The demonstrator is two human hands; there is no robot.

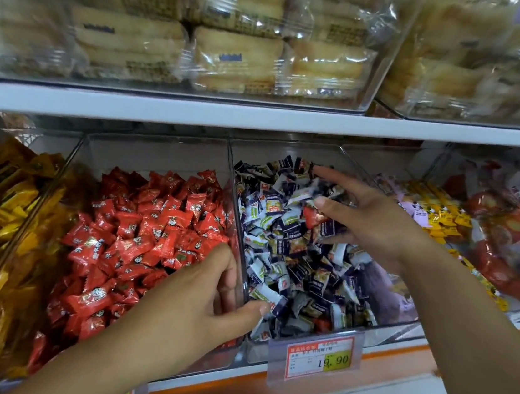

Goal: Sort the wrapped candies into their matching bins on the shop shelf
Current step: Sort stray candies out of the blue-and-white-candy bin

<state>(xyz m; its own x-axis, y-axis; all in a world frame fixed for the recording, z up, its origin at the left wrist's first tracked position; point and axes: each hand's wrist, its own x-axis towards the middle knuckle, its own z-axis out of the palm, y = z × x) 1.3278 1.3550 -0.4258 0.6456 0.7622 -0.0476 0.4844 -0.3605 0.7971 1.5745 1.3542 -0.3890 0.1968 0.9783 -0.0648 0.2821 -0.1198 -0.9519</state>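
A clear plastic bin (291, 148) of dark-blue-and-white wrapped candies sits on the white shop shelf (262, 117). Over its heap, the right hand (376, 222) pinches a small red wrapped candy (313, 216) under the thumb, index finger straight. The left hand (202, 307) grips this bin's clear dividing wall (238, 227), thumb inside, fingers in the neighbouring clear bin (159, 151) of red wrapped candies. A red-and-yellow price tag (319, 356) hangs on the front.
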